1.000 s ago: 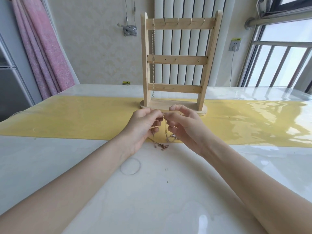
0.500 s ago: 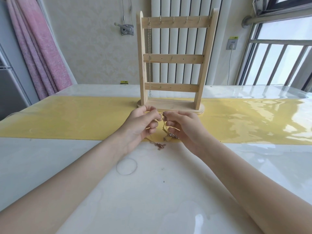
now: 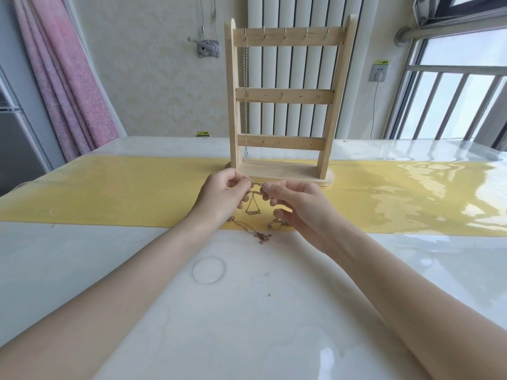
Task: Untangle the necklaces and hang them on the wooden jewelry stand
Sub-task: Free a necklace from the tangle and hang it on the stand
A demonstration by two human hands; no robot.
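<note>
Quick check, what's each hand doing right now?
Left hand: fingers pinch the gold necklace chain.
Right hand: fingers pinch the same chain, close beside the left.

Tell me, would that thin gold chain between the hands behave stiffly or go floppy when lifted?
Probably floppy: the gold chain sags in a loop between the left hand and right hand. Likely light and snag-prone, since its tail lies bunched on the table.
</note>
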